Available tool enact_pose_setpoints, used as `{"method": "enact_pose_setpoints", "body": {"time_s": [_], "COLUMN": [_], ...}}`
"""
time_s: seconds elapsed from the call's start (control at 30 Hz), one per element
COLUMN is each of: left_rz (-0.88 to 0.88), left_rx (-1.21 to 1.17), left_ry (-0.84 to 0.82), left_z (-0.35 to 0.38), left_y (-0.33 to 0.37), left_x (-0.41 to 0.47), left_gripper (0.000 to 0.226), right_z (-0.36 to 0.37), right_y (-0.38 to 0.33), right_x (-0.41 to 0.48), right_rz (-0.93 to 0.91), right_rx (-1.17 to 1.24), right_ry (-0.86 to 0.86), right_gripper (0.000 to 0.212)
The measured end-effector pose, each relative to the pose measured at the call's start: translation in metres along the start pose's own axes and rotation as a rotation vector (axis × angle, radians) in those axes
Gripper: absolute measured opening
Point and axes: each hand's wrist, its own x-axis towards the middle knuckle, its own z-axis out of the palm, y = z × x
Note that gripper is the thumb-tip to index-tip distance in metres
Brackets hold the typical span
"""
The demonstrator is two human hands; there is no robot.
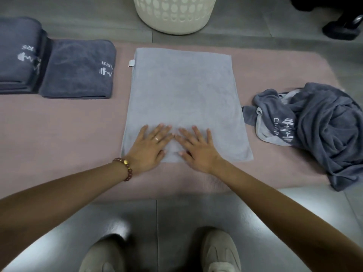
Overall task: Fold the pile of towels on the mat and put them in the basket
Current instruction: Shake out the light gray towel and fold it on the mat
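- My left hand (150,147) lies flat and open on the light grey towel (184,99), palm down, fingers spread, gripping nothing.
- My right hand (197,149) lies the same way just beside it, open and flat on the cloth; the two index fingertips nearly meet.
- Both hands rest at the edge of the light grey towel nearest me, about midway along that edge.
- The light grey towel is spread smooth as a rectangle on the pink mat (68,138), with a small tag (131,63) poking out near its far left corner.
- A bead bracelet (125,166) sits on my left wrist and a ring (156,138) on that hand.
- Left of the light grey towel, on the mat, lies a folded dark grey towel (78,71) with a white dumbbell logo.
- Further left of it sits a stack of folded dark towels (18,55), touching the single folded one.
- Right of the light grey towel, a crumpled pile of dark towels (318,126) lies on the mat, spilling over the mat's edge, apart from the towel under my hands.
- Beyond the light grey towel's far edge, off the mat on the grey floor (78,18), stands the white basket (174,14); I cannot see inside it.
- My pale shoes (220,252) stand on the floor on the near side of the towel, off the mat.
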Motion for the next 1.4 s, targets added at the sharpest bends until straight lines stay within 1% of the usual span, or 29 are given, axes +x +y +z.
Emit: {"method": "enact_pose_setpoints", "body": {"time_s": [0.03, 0.07, 0.13, 0.2, 0.3, 0.33, 0.37, 0.4, 0.47, 0.53, 0.6, 0.67, 0.7, 0.73, 0.77, 0.83, 0.9, 0.97, 1.0, 1.07, 1.1, 1.17, 1.2, 1.23, 1.3, 1.4], "left_rz": [-0.010, -0.037, -0.117, -0.186, -0.263, -0.253, -0.222, -0.178, -0.070, 0.050, 0.136, 0.181, 0.168, 0.111, 0.018, -0.155, -0.220, -0.243, -0.256, -0.297, -0.322, -0.327, -0.308, -0.298, -0.312, -0.346], "left_rx": [0.009, 0.009, -0.038, -0.101, -0.177, -0.175, -0.149, -0.112, -0.068, -0.078, -0.101, -0.093, -0.108, -0.152, -0.216, -0.405, -0.614, -0.715, -0.732, -0.854, -0.928, -1.011, -1.018, -1.015, -1.014, -1.030], "left_ry": [-0.016, -0.012, 0.023, 0.027, -0.009, -0.014, -0.004, 0.010, 0.048, 0.127, 0.136, 0.128, 0.136, 0.150, 0.182, 0.261, 0.303, 0.330, 0.345, 0.339, 0.321, 0.274, 0.266, 0.266, 0.294, 0.347], "left_z": [0.008, 0.016, 0.024, 0.023, 0.023, 0.024, 0.023, 0.021, 0.012, 0.003, -0.005, -0.009, -0.011, -0.013, -0.014, -0.014, -0.012, -0.011, -0.011, -0.014, -0.016, -0.021, -0.024, -0.028, -0.036, -0.046], "left_y": [-0.003, -0.009, -0.025, -0.035, -0.039, -0.038, -0.039, -0.040, -0.041, -0.043, -0.046, -0.052, -0.055, -0.057, -0.058, -0.058, -0.060, -0.061, -0.061, -0.057, -0.055, -0.055, -0.057, -0.061, -0.066, -0.070], "left_x": [-0.008, -0.020, -0.044, -0.061, -0.073, -0.075, -0.076, -0.076, -0.074, -0.073, -0.072, -0.073, -0.073, -0.074, -0.074, -0.073, -0.070, -0.067, -0.065, -0.064, -0.065, -0.067, -0.066, -0.065, -0.059, -0.049], "left_gripper": [0.055, 0.055, 0.054, 0.055, 0.064, 0.069, 0.073, 0.074, 0.065, 0.048, 0.039, 0.039, 0.038, 0.035, 0.028, 0.017, 0.024, 0.031, 0.028, 0.017, 0.016, 0.012, 0.011, 0.015, 0.028, 0.026], "right_z": [0.009, 0.018, 0.029, 0.032, 0.031, 0.031, 0.031, 0.031, 0.033, 0.034, 0.028, 0.024, 0.023, 0.021, 0.018, 0.013, 0.011, 0.007, 0.005, 0.000, -0.003, -0.008, -0.011, -0.013, -0.019, -0.032], "right_y": [0.008, 0.021, 0.053, 0.079, 0.096, 0.098, 0.099, 0.099, 0.096, 0.092, 0.091, 0.094, 0.095, 0.096, 0.096, 0.097, 0.098, 0.102, 0.105, 0.108, 0.109, 0.111, 0.112, 0.113, 0.114, 0.116], "right_x": [-0.009, -0.020, -0.048, -0.074, -0.090, -0.091, -0.092, -0.094, -0.097, -0.101, -0.102, -0.097, -0.095, -0.093, -0.092, -0.093, -0.097, -0.101, -0.102, -0.102, -0.101, -0.099, -0.099, -0.098, -0.098, -0.097], "right_rz": [-0.006, 0.028, 0.200, 0.338, 0.365, 0.386, 0.412, 0.430, 0.416, 0.411, 0.533, 0.661, 0.704, 0.734, 0.744, 0.697, 0.554, 0.403, 0.351, 0.315, 0.309, 0.298, 0.292, 0.288, 0.276, 0.208], "right_rx": [-0.015, -0.005, 0.068, 0.135, 0.194, 0.247, 0.314, 0.364, 0.421, 0.518, 0.653, 0.758, 0.826, 0.906, 0.980, 1.053, 1.032, 0.917, 0.856, 0.722, 0.660, 0.578, 0.555, 0.535, 0.500, 0.479], "right_ry": [-0.005, 0.021, 0.109, 0.126, 0.110, 0.149, 0.226, 0.317, 0.475, 0.574, 0.580, 0.543, 0.534, 0.529, 0.537, 0.561, 0.517, 0.438, 0.408, 0.367, 0.369, 0.422, 0.457, 0.495, 0.595, 0.783], "right_gripper": [0.072, 0.072, 0.067, 0.065, 0.070, 0.071, 0.068, 0.059, 0.038, 0.033, 0.032, 0.035, 0.037, 0.040, 0.043, 0.050, 0.057, 0.062, 0.063, 0.063, 0.061, 0.055, 0.051, 0.047, 0.040, 0.031]}}
